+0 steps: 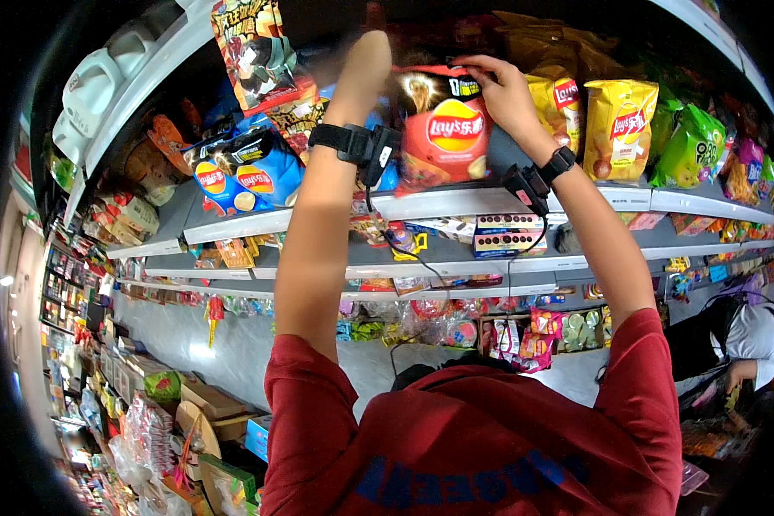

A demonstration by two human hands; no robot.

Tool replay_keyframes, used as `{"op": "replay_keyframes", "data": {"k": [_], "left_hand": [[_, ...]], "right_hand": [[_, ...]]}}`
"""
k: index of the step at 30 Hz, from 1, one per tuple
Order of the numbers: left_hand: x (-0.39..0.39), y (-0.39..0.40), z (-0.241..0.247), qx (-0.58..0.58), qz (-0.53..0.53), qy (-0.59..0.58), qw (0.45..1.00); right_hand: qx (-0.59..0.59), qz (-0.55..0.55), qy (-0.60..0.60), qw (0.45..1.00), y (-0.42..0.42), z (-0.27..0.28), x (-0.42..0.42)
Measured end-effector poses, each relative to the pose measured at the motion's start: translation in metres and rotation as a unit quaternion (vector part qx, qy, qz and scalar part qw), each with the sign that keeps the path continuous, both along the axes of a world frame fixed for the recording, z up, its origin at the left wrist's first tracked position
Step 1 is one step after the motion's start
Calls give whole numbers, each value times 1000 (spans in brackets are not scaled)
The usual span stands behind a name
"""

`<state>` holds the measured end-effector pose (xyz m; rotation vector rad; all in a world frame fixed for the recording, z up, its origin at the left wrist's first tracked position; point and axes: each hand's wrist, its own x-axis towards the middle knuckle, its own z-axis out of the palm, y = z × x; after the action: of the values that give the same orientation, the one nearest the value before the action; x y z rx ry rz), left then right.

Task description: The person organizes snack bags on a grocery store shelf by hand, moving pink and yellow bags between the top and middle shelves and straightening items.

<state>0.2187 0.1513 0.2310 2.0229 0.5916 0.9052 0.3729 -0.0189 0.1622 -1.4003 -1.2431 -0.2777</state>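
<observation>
A red bag of Lay's chips [448, 138] stands upright on the shelf [426, 201] in front of me. My right hand [506, 93] pinches its top right corner between thumb and fingers. To the left of that bag, my left hand [369, 58] is raised and blurred by motion; its fingers fade into the dark back of the shelf, so what they touch is hidden. Blue Lay's bags [248, 171] lean left of my left forearm. Yellow Lay's bags [621, 132] stand to the right of my right hand. Both wrists wear black straps with small cabled devices.
A tall printed snack pouch [253, 58] rises at the upper left. Green snack bags [690, 145] sit farther right. Boxed goods [508, 233] fill a lower shelf. Another person [751, 345] is at the right edge. Cartons [213, 400] crowd the floor at lower left.
</observation>
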Motion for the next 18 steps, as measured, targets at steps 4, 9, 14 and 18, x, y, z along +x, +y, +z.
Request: {"op": "replay_keyframes", "data": {"k": [4,9,14,18], "left_hand": [[-9,-2,8,65,-13,3,998],[-24,-86,34,240,70,133,959],[-27,-64,-14,426,58,89,899],[-30,-57,-14,430,61,183,882]], "right_hand": [[-20,-27,48,998,10,-3,-4],[6,-154,-67,986,1,-10,-2],[41,-143,-43,988,2,-12,-10],[18,-27,117,993,-13,-20,-23]]}}
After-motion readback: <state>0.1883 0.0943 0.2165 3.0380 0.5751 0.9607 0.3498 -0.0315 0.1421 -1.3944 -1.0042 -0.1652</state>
